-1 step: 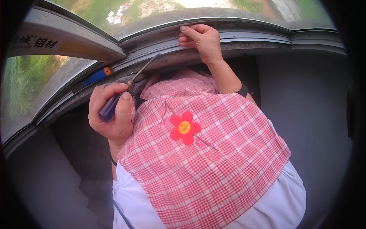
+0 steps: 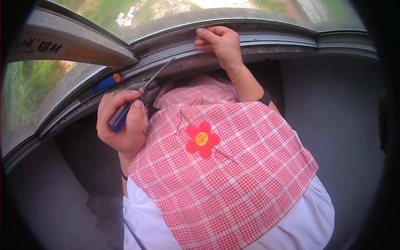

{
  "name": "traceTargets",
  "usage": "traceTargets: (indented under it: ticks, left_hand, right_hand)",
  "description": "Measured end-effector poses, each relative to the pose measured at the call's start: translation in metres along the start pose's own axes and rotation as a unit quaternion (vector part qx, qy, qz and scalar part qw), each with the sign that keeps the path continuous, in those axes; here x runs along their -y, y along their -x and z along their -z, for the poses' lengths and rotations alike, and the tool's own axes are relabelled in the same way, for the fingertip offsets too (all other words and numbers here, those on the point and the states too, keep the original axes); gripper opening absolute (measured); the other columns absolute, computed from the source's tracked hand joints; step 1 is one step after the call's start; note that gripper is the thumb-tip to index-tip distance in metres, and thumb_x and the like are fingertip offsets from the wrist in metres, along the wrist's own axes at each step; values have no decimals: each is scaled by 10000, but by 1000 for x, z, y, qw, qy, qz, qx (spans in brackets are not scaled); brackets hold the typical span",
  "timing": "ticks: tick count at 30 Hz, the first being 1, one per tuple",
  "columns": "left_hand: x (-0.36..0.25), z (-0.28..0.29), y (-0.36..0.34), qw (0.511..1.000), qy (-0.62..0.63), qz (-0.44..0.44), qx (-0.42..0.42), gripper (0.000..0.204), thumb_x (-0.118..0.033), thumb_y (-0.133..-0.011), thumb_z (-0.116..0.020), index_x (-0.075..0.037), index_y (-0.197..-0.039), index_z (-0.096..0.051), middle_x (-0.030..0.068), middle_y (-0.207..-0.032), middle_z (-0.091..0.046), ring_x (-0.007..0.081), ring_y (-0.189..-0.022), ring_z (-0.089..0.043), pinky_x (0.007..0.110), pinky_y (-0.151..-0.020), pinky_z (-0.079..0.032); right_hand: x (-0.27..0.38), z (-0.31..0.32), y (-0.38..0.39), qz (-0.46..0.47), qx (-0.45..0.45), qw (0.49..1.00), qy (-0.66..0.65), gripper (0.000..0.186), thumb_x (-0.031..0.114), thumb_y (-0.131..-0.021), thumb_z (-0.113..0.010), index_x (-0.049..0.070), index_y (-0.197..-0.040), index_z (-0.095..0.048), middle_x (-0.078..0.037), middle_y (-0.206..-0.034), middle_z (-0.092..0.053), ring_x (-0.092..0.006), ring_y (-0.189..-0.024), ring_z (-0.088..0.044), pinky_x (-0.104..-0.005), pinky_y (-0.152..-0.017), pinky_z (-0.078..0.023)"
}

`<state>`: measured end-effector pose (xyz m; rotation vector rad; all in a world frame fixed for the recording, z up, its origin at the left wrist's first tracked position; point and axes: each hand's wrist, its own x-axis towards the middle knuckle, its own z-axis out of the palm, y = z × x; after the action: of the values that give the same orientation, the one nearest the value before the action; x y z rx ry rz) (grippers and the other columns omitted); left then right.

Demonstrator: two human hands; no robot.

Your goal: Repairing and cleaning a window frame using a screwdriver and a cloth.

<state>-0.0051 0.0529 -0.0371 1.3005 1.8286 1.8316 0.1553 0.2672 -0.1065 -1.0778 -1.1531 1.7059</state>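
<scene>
My left hand is closed around the blue handle of a screwdriver. Its thin metal shaft slants up and to the right, with the tip against the grey aluminium window track. My right hand is higher up, with its fingers hooked over the upper rail of the window frame and the thumb side resting on the track. A dark band sits on my right wrist. Both forearms reach up from a red-and-white checked apron.
A second screwdriver, with a blue handle and an orange collar, lies on the sill to the left. A loose grey frame piece leans at the upper left. Grass and rubble show through the glass. Grey wall lies below the sill on both sides.
</scene>
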Motion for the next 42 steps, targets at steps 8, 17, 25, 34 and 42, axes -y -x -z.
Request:
traceTargets:
  ticks: [8, 17, 25, 34, 42]
  left_hand:
    - [-2, 2, 1, 1000, -8, -2, -12, 156, 56, -700, -634, 36, -852, -659, 109, -807, -643, 160, -711, -563, 264, -682, -439]
    - [-3, 10, 1, 1000, -10, -5, -21, 153, 54, -702, -632, 35, -852, -656, 110, -814, -647, 172, -736, -583, 265, -707, -452]
    - [-1, 15, 4, 1000, -4, 7, -18, 153, 57, -705, -632, 38, -855, -654, 112, -810, -642, 176, -746, -587, 266, -709, -452]
    - [0, 10, -4, 993, 78, 56, -69, 127, 46, -779, -624, 50, -901, -659, 87, -854, -654, 134, -757, -583, 248, -721, -449]
    - [8, 8, -9, 985, 117, 92, -91, 137, -13, -830, -669, 40, -956, -676, 46, -892, -649, 78, -734, -565, 208, -720, -441]
  right_hand:
    - [4, -8, -6, 0, 21, 999, 33, 117, 44, -817, -662, -70, -841, -651, -146, -779, -688, -182, -647, -687, -290, -588, -598]
    - [27, 1, 9, -12, 47, 990, 134, 163, 84, -839, -616, -5, -955, -688, -72, -881, -687, -123, -682, -654, -258, -591, -575]
    - [32, 10, 9, -15, 57, 988, 142, 189, 159, -916, -637, 9, -1021, -683, -38, -832, -673, -80, -602, -610, -220, -538, -538]
    - [25, 0, 11, 103, -8, 990, 93, 220, 206, -903, -681, 19, -1018, -690, -28, -834, -679, -69, -577, -587, -195, -511, -502]
    - [17, -16, 13, 7, 44, 990, 131, 269, 204, -841, -751, 17, -1027, -700, -42, -809, -686, -37, -512, -540, -186, -436, -432]
